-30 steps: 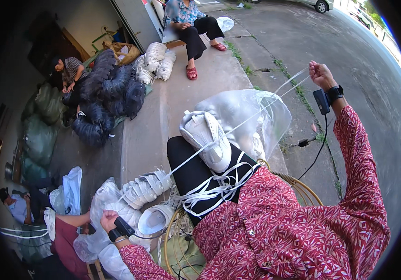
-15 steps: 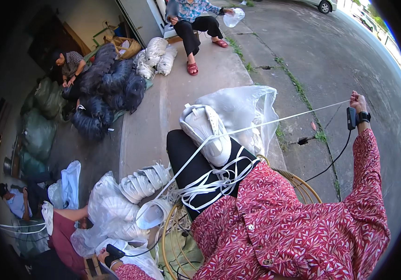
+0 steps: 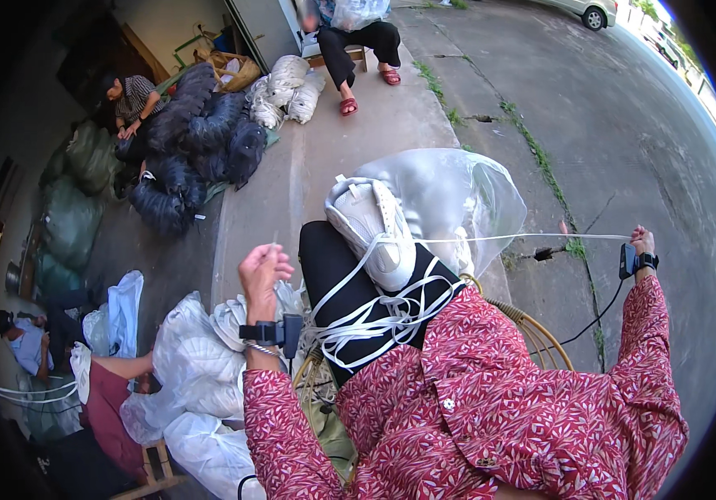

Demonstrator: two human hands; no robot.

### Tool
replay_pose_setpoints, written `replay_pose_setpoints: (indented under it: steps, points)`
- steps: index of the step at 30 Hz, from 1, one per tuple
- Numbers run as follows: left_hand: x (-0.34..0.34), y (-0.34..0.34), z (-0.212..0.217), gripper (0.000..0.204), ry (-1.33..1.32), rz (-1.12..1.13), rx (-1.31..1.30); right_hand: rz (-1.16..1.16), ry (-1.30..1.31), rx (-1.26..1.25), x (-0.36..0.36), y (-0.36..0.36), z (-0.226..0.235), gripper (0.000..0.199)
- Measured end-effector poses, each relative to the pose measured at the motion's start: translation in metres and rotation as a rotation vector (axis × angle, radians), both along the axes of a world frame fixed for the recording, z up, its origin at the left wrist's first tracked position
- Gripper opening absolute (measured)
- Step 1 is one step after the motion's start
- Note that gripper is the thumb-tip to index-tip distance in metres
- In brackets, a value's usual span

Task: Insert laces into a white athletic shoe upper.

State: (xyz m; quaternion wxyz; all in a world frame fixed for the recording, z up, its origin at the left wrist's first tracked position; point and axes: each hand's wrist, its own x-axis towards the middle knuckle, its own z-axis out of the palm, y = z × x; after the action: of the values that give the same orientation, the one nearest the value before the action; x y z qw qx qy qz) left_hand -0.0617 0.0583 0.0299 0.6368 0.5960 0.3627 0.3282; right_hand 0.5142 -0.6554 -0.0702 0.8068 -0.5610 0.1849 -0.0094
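One white shoe (image 3: 372,229) — smooth, rounded, resting on the black-clad knee. One flat white lace (image 3: 524,238) — pulled taut by the right hand (image 3: 643,242), pinched closed. Left hand (image 3: 263,271) pinches a thin needle-like tip. One clear crinkled plastic bag (image 3: 458,196) behind.

Matt white cloth lace (image 3: 524,238) — smooth synthetic shoe (image 3: 372,229) — glossy clear plastic bag (image 3: 458,196).
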Motion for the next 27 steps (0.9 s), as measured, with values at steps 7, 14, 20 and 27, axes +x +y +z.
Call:
replay_pose_setpoints:
  steps: [7, 14, 20, 27]
  points:
    - [0.072, -0.066, -0.031, 0.013, 0.434, -0.220, 0.168, 0.164, 0.127, 0.009, -0.080, 0.008, -0.071, 0.013]
    - [0.082, -0.072, -0.030, 0.015, 0.416, -0.212, 0.173, 0.280, 0.251, 0.033, -0.110, 0.125, -0.080, 0.009]
    - [0.072, -0.069, -0.035, 0.014, 0.471, -0.175, 0.185, 0.722, 0.108, -0.060, -0.175, 0.301, 0.018, 0.012]
    - [0.075, -0.071, -0.044, 0.017, 0.512, -0.090, 0.381, 1.364, -0.269, -0.202, -0.271, 0.448, 0.085, 0.019]
